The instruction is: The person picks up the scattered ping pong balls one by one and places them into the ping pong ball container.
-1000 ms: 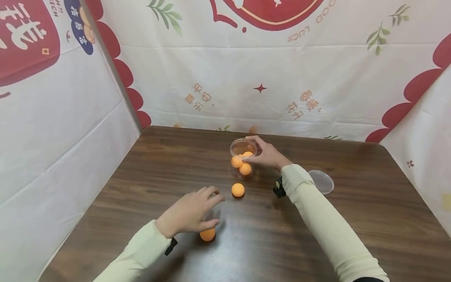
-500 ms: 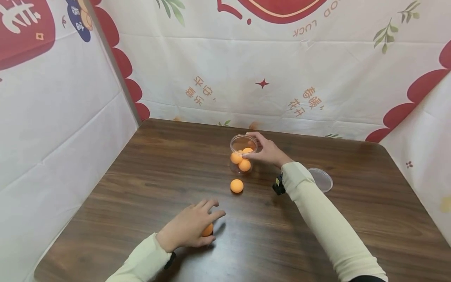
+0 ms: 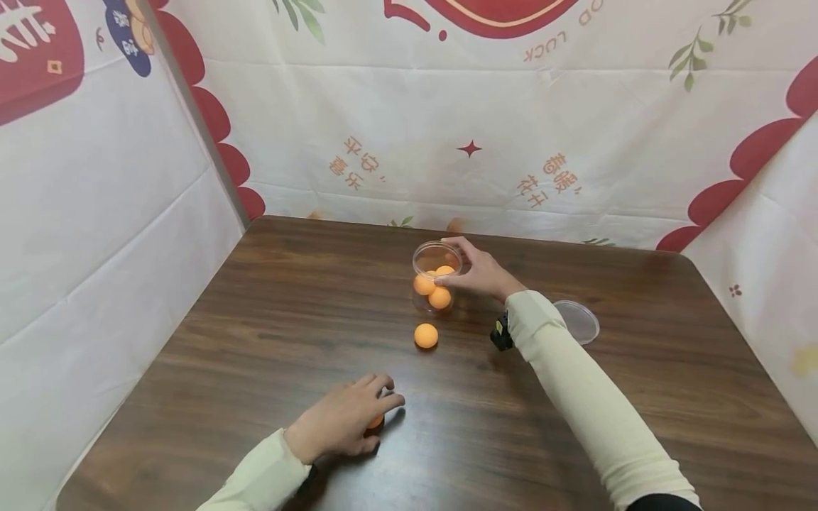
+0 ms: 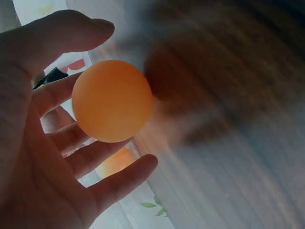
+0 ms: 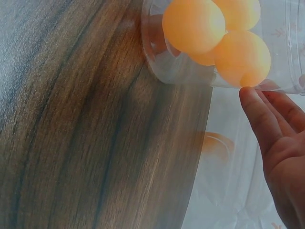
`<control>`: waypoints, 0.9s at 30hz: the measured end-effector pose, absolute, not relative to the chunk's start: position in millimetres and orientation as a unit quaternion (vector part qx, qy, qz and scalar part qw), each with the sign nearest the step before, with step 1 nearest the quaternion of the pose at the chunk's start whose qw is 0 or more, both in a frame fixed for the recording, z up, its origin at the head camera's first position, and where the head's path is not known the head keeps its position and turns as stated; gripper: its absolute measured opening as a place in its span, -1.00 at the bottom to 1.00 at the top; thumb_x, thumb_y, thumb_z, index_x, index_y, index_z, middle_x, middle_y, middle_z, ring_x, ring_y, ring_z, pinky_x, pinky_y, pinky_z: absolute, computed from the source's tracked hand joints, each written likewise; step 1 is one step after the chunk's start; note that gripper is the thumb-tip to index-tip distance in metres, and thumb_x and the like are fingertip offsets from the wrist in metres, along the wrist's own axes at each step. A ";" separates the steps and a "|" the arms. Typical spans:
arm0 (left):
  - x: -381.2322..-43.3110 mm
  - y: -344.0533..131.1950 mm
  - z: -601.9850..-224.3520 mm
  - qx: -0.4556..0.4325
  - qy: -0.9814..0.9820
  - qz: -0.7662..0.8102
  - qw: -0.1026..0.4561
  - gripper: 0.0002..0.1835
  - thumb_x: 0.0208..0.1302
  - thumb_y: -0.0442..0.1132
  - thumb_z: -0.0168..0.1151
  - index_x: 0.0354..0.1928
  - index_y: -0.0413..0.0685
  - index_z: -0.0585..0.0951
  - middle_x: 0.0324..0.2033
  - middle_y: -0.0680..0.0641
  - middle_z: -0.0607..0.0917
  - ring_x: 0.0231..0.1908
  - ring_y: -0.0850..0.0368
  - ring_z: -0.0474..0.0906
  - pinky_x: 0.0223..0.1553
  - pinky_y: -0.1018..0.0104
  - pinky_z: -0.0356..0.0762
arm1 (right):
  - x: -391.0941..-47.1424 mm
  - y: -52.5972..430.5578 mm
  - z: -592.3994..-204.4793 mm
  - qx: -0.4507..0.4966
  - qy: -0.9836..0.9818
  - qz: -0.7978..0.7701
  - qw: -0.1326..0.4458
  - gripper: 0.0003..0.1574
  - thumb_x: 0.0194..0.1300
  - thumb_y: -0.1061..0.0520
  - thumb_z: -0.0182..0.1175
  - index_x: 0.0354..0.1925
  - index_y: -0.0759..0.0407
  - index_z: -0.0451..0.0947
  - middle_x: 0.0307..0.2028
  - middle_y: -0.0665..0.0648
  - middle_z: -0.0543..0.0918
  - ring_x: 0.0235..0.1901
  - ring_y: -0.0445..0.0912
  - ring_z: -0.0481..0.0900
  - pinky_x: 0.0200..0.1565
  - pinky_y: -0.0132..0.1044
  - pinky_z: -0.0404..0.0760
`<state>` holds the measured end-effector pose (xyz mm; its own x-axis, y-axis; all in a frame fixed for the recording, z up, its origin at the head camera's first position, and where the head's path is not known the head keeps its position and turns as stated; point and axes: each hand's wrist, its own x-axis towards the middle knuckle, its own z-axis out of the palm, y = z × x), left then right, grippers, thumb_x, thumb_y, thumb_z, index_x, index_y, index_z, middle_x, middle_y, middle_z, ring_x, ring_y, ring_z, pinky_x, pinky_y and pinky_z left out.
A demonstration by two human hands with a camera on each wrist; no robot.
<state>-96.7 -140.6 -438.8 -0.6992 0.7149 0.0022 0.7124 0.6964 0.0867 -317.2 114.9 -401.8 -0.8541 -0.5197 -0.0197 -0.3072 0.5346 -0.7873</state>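
Observation:
My left hand (image 3: 341, 419) is low over the table around an orange ping-pong ball (image 4: 112, 101). In the left wrist view its fingers lie behind the ball, and a gap shows between thumb and ball. The head view leaves only a sliver of that ball visible. With thumb and fingers spread about its upper side, my right hand (image 3: 481, 273) holds a clear plastic jar (image 5: 186, 71). The jar stands upright and lidless, with several orange ping-pong balls (image 5: 242, 58) inside. Another ping-pong ball (image 3: 426, 336) rests on the table just in front of the jar.
A clear round lid (image 3: 577, 322) lies flat to the right of the jar, beside the right forearm. The brown wooden table (image 3: 275, 319) has printed white cloth (image 3: 409, 106) hanging behind it and at both sides.
My left hand has come down toward the table and closer in around the near ball. The right hand stays at the jar. The head view has shifted slightly.

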 end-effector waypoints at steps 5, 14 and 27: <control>-96.3 -140.7 -442.8 0.401 0.915 0.042 -0.012 -0.57 -0.01 -0.17 0.41 -0.04 0.09 0.53 -0.13 0.04 0.52 -0.19 0.18 0.49 -0.32 0.38 0.52 | -317.6 114.8 -402.6 -0.244 0.866 -0.418 0.127 0.03 0.01 -0.18 0.44 0.36 -0.21 0.14 0.30 0.13 0.40 0.27 -0.03 0.39 0.22 0.03 0.39; -98.4 -139.5 -437.1 0.413 0.909 0.045 -0.017 -0.88 0.06 -0.32 0.30 -0.41 0.04 0.55 -0.46 0.11 0.42 -0.45 0.28 0.33 -0.45 0.56 0.34 | -317.3 114.8 -401.4 -0.229 0.873 -0.411 0.130 0.03 0.00 -0.25 0.42 0.36 -0.24 0.14 0.25 0.15 0.42 0.23 0.02 0.39 0.20 0.07 0.38; -112.5 -143.1 -411.8 0.408 0.911 0.055 -0.027 -0.75 0.02 -0.31 0.38 -0.48 0.04 0.43 -0.49 0.11 0.35 -0.51 0.31 0.24 -0.49 0.56 0.27 | -319.7 114.9 -402.7 -0.234 0.877 -0.401 0.124 0.05 0.00 -0.27 0.41 0.37 -0.23 0.13 0.25 0.11 0.45 0.27 0.04 0.35 0.26 0.11 0.31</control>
